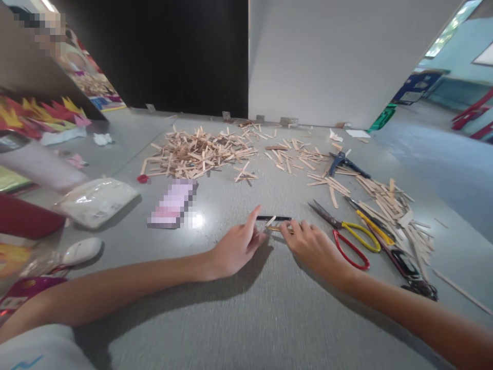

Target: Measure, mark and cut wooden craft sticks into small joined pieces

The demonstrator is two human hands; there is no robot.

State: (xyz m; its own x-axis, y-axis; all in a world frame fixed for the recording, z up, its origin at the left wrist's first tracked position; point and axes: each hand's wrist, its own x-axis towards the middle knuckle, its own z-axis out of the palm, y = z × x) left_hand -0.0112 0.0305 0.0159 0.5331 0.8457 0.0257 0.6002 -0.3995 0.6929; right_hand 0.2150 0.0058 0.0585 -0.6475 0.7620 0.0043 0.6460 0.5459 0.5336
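Observation:
My left hand (238, 247) is at the middle of the grey table, its index finger raised and the other fingers curled together. What those fingers hold, if anything, I cannot make out. My right hand (314, 248) is closed, fingers bent down over one end of a thin gold-coloured rod (275, 228), which points towards my left hand. A short pale wooden stick piece (270, 221) slants between the two hands. Just behind it lies a slim black bar (283, 218), its right end by my right fingertips.
Wooden sticks form a pile (200, 151) at the back and a scatter (385, 198) at right. Scissors (341, 224), a yellow-and-black tool (373, 226) and blue-handled pliers (342, 163) lie right. At left are a phone (173, 203), a plastic packet (100, 200) and a white mouse (82, 251).

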